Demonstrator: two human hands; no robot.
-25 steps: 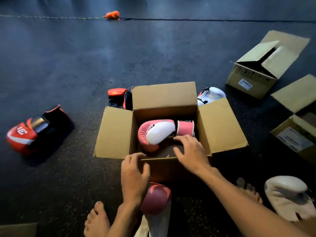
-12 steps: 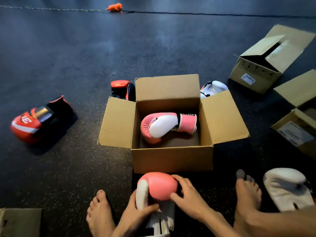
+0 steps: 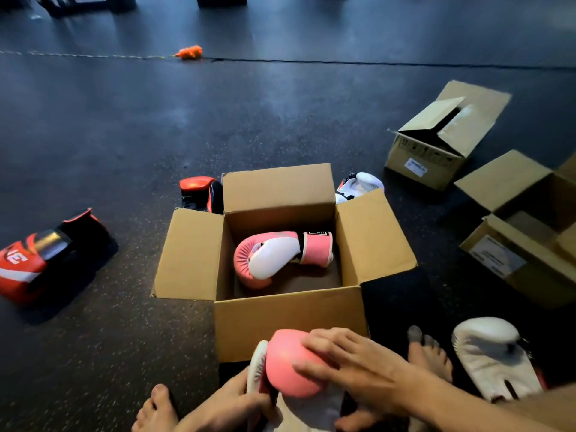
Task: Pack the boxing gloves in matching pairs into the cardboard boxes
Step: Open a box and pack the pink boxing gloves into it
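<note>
Both left hand [image 3: 224, 406] and right hand [image 3: 358, 366] clasp the pink glove [image 3: 286, 366]; it likely goes forward into the box [image 3: 290, 319] beside its mate [image 3: 274, 257].

Quick tally, all on the floor. Boxes: three, namely the middle box [image 3: 290, 319], the far box [image 3: 420, 157] and the right box [image 3: 530, 275]. Gloves: six, two of each colour. Pink is the boxed pink glove [image 3: 274, 257] and the near pink glove [image 3: 290, 366]. Red is the left red glove [image 3: 31, 260] and the far red glove [image 3: 199, 191]. White is the far white glove [image 3: 358, 185] and the near white glove [image 3: 495, 357]. Two hands, left hand [image 3: 230, 406] and right hand [image 3: 358, 366]. Two bare feet, left foot [image 3: 156, 410] and right foot [image 3: 427, 357]. One orange tuft [image 3: 188, 53] way at the far end.
</note>
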